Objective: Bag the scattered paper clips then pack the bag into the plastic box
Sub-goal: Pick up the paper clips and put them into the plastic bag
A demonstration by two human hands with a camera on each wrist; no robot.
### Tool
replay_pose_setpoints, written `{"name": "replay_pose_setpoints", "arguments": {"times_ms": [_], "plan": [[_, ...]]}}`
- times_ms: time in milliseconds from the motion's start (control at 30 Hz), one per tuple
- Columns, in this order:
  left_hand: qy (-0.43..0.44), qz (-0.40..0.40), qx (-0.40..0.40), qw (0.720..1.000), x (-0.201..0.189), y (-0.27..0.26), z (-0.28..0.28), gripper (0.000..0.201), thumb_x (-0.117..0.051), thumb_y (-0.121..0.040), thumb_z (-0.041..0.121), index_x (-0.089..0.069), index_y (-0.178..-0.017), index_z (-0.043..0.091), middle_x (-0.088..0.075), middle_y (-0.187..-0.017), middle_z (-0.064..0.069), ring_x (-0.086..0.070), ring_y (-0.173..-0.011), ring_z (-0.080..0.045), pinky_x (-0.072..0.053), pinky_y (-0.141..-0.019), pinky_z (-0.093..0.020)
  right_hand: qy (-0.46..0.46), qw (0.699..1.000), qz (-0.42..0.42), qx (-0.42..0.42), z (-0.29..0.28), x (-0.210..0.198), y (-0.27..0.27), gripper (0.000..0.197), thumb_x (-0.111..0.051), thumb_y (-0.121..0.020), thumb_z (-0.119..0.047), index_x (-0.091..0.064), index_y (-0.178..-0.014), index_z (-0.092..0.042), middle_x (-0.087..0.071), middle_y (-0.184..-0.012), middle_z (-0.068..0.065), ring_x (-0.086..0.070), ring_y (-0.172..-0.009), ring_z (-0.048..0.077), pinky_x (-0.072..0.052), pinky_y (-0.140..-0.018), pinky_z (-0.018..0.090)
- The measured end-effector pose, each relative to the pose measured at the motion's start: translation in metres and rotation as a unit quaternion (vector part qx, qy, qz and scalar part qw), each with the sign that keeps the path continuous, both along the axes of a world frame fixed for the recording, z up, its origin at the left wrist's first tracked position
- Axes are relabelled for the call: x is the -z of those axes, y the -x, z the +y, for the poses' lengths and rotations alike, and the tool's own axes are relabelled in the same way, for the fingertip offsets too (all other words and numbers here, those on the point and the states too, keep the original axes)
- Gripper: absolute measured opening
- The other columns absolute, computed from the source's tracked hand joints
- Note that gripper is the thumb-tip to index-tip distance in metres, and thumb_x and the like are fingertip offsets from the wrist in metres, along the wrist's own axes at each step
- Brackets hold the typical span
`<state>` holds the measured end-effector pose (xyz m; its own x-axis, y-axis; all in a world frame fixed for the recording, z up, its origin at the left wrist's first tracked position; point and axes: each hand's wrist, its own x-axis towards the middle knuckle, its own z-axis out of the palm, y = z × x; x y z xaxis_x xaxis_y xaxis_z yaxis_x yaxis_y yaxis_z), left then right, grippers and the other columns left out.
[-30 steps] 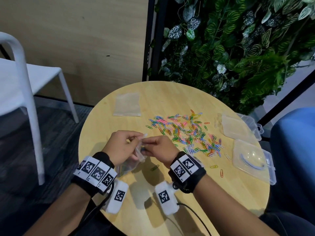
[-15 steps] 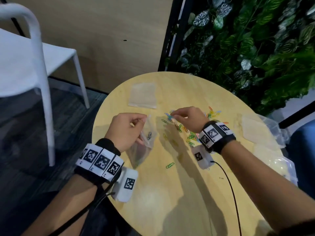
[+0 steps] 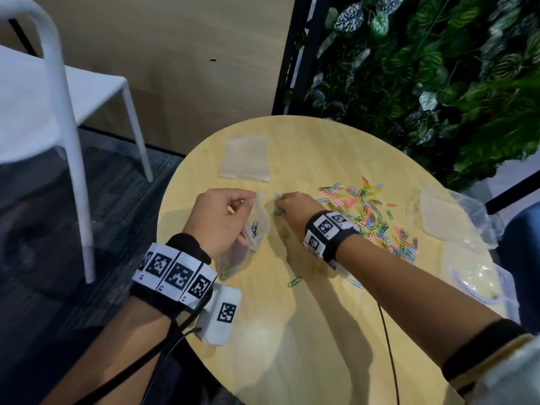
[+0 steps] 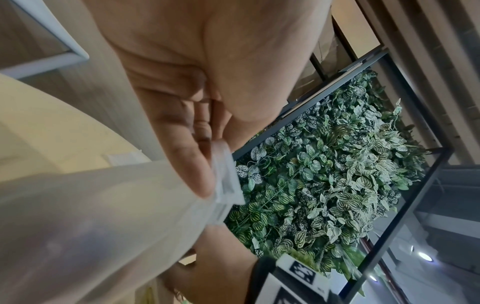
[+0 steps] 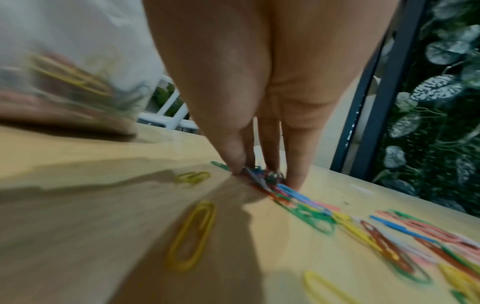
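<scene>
On the round wooden bench (image 3: 292, 331) the bagging step is in hand. Most paper clips (image 3: 371, 217) lie scattered right of centre; the open plastic box (image 3: 482, 285) waits at the right edge. The left hand (image 3: 222, 223) pinches the rim of the clear bag (image 3: 257, 226), a few clips already inside. Beside it, the right hand (image 3: 292, 209) has its fingers (image 5: 233, 152) closed on a small bunch against the bench. Next, probably: lift them into the bag's mouth without spilling. No readable writing, only coded wristband squares.
</scene>
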<state>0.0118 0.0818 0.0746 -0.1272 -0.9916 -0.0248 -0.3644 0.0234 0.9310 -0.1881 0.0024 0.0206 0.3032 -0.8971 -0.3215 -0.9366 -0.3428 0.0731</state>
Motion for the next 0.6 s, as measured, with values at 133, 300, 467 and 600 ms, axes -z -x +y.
{"name": "replay_pose_setpoints", "arguments": {"times_ms": [133, 300, 467, 600], "plan": [[0.003, -0.009, 0.006, 1.000, -0.001, 0.001, 0.002, 0.022, -0.059, -0.097, 0.022, -0.072, -0.115, 0.019, -0.065, -0.078, 0.006, -0.071, -0.049, -0.022, -0.058, -0.053, -0.026, -0.009, 1.000, 0.012, 0.025, 0.022, -0.014, 0.004, 0.018, -0.054, -0.085, -0.004, -0.071, -0.092, -0.004, -0.065, -0.088, 0.015, -0.062, -0.079, 0.031, -0.052, -0.070, 0.033], [-0.005, -0.012, 0.013, 1.000, -0.001, 0.005, 0.003, 0.021, -0.060, -0.097, 0.019, -0.072, -0.113, 0.016, -0.065, -0.078, 0.001, -0.072, -0.052, -0.027, -0.060, -0.056, -0.037, 0.016, 0.970, -0.166, 0.178, 0.032, -0.022, 0.045, 0.014, -0.067, -0.079, -0.014, -0.080, -0.087, -0.014, -0.076, -0.084, 0.007, -0.068, -0.074, 0.020, -0.050, -0.062, 0.024], [-0.065, -0.028, -0.008, 0.997, 0.001, 0.010, 0.004, 0.022, -0.063, -0.095, 0.020, -0.070, -0.115, 0.014, -0.074, -0.092, -0.009, -0.072, -0.052, -0.025, -0.062, -0.054, -0.033, -0.060, 0.704, -0.597, 0.379, 0.060, -0.043, 0.067, 0.011, -0.075, -0.077, -0.001, -0.075, -0.087, 0.003, -0.074, -0.086, 0.016, -0.071, -0.077, 0.029, -0.061, -0.070, 0.030], [-0.076, -0.041, -0.013, 0.996, -0.002, 0.014, 0.008, 0.010, -0.061, -0.095, 0.019, -0.071, -0.100, 0.020, -0.075, -0.079, -0.008, -0.072, -0.051, -0.025, -0.058, -0.047, -0.024, -0.194, 0.582, -0.700, 0.366, 0.078, -0.073, 0.042, 0.019, -0.066, -0.084, 0.003, -0.067, -0.102, 0.010, -0.074, -0.089, 0.014, -0.073, -0.081, 0.021, -0.057, -0.069, 0.019]]}}
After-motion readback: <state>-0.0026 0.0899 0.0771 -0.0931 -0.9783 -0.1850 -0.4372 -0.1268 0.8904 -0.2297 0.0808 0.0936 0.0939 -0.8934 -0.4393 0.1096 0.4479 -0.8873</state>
